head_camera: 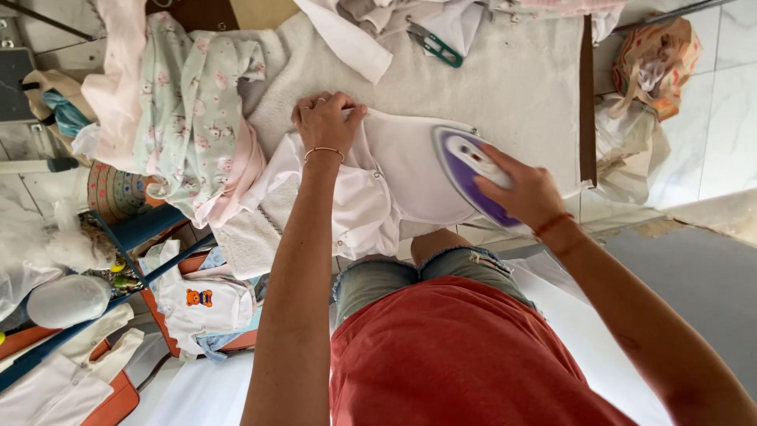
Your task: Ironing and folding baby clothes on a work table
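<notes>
**Ironing a white garment, centre frame**

White garment spread flat on padded counter, centre of frame. Right hand wrapped round purple iron, soleplate down on the cloth. Left hand pressed flat, fingers together, pinning the upper edge. Patterned baby clothes heaped at upper left. Green snips near top centre. Bear-print bodysuit at lower left.

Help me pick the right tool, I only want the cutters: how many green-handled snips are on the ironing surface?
1. The green-handled snips lie at the far edge of the padded ironing surface, beside the heap of white clothes. More could be hidden under that heap.
</notes>
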